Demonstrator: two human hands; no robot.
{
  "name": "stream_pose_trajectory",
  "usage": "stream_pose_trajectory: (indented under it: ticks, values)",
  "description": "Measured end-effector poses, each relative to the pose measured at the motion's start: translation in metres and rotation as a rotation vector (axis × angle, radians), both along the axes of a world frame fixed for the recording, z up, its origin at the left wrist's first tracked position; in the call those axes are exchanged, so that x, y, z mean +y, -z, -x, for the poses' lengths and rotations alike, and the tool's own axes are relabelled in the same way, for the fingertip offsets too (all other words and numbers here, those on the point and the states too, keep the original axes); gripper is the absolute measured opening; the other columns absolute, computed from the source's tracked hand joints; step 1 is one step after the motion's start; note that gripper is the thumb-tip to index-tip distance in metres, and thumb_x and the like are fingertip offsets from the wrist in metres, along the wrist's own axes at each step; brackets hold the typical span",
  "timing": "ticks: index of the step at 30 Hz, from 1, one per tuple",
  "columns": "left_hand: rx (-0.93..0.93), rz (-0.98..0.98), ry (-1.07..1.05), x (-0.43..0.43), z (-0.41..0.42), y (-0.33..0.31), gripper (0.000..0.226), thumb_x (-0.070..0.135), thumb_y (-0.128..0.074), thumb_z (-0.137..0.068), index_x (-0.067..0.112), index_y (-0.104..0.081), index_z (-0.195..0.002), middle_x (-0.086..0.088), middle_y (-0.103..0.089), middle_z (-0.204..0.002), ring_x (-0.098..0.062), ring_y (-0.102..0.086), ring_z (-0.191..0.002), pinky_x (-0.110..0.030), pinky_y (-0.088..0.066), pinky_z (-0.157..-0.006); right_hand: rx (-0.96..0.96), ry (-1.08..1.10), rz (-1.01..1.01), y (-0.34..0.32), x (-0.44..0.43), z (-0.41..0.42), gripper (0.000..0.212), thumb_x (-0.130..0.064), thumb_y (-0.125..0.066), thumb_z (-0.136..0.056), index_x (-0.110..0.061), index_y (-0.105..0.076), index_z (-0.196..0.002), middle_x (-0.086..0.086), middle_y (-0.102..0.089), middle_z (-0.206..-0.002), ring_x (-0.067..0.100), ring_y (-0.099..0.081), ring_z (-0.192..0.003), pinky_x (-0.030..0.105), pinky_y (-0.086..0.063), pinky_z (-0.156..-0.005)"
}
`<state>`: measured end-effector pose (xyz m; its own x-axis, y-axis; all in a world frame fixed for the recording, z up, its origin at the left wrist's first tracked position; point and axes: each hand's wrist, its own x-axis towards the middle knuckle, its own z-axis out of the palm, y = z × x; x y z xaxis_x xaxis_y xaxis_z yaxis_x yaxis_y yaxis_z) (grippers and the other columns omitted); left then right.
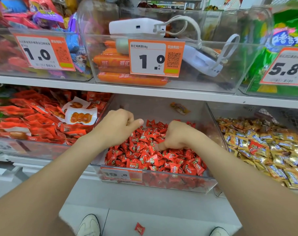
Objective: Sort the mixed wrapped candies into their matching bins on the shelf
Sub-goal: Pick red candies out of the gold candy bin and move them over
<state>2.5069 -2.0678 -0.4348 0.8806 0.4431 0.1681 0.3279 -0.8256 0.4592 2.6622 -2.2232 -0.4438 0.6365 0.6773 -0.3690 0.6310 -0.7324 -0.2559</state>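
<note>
Nearest, one red candy lies on the floor between two white shoes. Beyond, both hands work the red candy bin: left hand loosely curled, contents unclear; right hand digging in, grip hidden. Farther right, gold candies.

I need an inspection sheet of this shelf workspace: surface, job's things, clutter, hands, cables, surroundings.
Surface: white shelf carrying clear bins.
Job's things: red candies fill the middle bin; one stray red candy lies among the gold candies.
Clutter: dropped candy on the floor; orange packet behind.
Hands: left hand loosely closed above the bin; right hand digging into the candies.
Cables: white cable on the power bank.
Surroundings: sausages, price tags.
</note>
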Motion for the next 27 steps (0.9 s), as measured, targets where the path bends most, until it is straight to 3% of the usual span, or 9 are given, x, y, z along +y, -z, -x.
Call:
stream_pose_trajectory:
  ticks: [4,6,9,11,14,17,22,25,27]
  values:
    - [0.051,0.056,0.118,-0.014,-0.007,0.003,0.018,0.028,-0.058,-0.106,0.028,-0.072,-0.095,0.007,-0.071,-0.071,0.002,-0.065,-0.060,-0.023,-0.047,-0.061,0.124,0.041,-0.088,-0.001,-0.002,-0.003,0.049,-0.050,-0.091,-0.076,-0.007,-0.077,-0.093,0.006,-0.062,-0.063,0.022,-0.057,-0.053,0.024,-0.046,-0.050]
    - [0.085,0.073,0.154,-0.020,-0.011,0.006,0.022,0.020,-0.053,-0.108,0.030,-0.072,-0.102,0.005,-0.072,-0.073,-0.001,-0.065,-0.060,-0.026,-0.053,-0.063,0.177,0.051,-0.117,-0.006,-0.007,-0.007,0.048,-0.050,-0.090,-0.076,-0.009,-0.079,-0.100,0.005,-0.064,-0.066,0.021,-0.059,-0.059,0.024,-0.047,-0.052]
    - [0.081,0.085,0.165,-0.027,-0.018,0.005,0.014,0.033,-0.059,-0.105,0.030,-0.070,-0.097,0.005,-0.069,-0.074,-0.006,-0.062,-0.064,-0.031,-0.049,-0.063,0.269,0.020,-0.159,-0.015,-0.018,-0.014,0.046,-0.052,-0.084,-0.081,-0.008,-0.077,-0.091,0.003,-0.060,-0.067,0.022,-0.056,-0.067,0.030,-0.047,-0.060]
    - [0.105,0.125,0.167,-0.030,-0.021,0.001,0.014,0.044,-0.066,-0.100,0.031,-0.066,-0.104,0.003,-0.069,-0.081,-0.006,-0.061,-0.063,-0.028,-0.048,-0.059,0.321,0.002,-0.219,-0.021,-0.028,-0.017,0.037,-0.052,-0.080,-0.085,-0.017,-0.071,-0.083,0.000,-0.058,-0.068,0.018,-0.056,-0.065,0.030,-0.048,-0.060]
    - [0.182,0.401,0.203,-0.035,-0.022,-0.007,0.036,0.047,-0.073,-0.095,0.035,-0.057,-0.124,0.001,-0.063,-0.080,-0.009,-0.054,-0.053,-0.022,-0.042,-0.049,0.379,-0.039,-0.324,-0.026,-0.041,-0.015,0.034,-0.049,-0.073,-0.094,-0.022,-0.066,-0.076,-0.010,-0.056,-0.064,0.006,-0.055,-0.054,0.024,-0.047,-0.054]
    - [0.227,0.566,0.296,-0.036,-0.018,-0.013,0.021,0.048,-0.067,-0.099,0.042,-0.065,-0.119,-0.009,-0.054,-0.074,-0.019,-0.051,-0.061,-0.031,-0.043,-0.053,0.441,-0.102,-0.344,-0.028,-0.051,-0.010,0.040,-0.053,-0.066,-0.100,-0.021,-0.061,-0.077,-0.012,-0.053,-0.065,0.002,-0.052,-0.051,0.023,-0.048,-0.054]
    - [0.271,0.490,0.202,-0.033,-0.015,-0.015,0.018,0.040,-0.066,-0.102,0.023,-0.068,-0.097,-0.005,-0.052,-0.065,-0.019,-0.048,-0.059,-0.031,-0.042,-0.056,0.492,-0.131,-0.339,-0.028,-0.060,-0.006,0.035,-0.047,-0.059,-0.105,-0.016,-0.061,-0.088,-0.009,-0.057,-0.071,0.003,-0.054,-0.057,0.022,-0.051,-0.062]
    - [0.324,0.334,0.096,-0.032,-0.014,-0.009,0.031,0.047,-0.071,-0.096,0.016,-0.067,-0.098,0.001,-0.055,-0.069,-0.015,-0.052,-0.060,-0.025,-0.043,-0.057,0.480,-0.122,-0.355,-0.029,-0.063,-0.005,0.030,-0.044,-0.059,-0.106,-0.015,-0.061,-0.098,-0.009,-0.061,-0.072,0.006,-0.054,-0.062,0.026,-0.054,-0.066]
    - [0.346,0.154,0.066,-0.031,-0.012,-0.005,0.040,0.052,-0.078,-0.089,0.022,-0.063,-0.109,0.008,-0.057,-0.077,-0.012,-0.055,-0.070,-0.026,-0.041,-0.061,0.404,-0.113,-0.339,-0.030,-0.065,-0.004,0.025,-0.041,-0.064,-0.103,-0.016,-0.060,-0.105,-0.004,-0.067,-0.077,0.012,-0.056,-0.067,0.034,-0.056,-0.072]
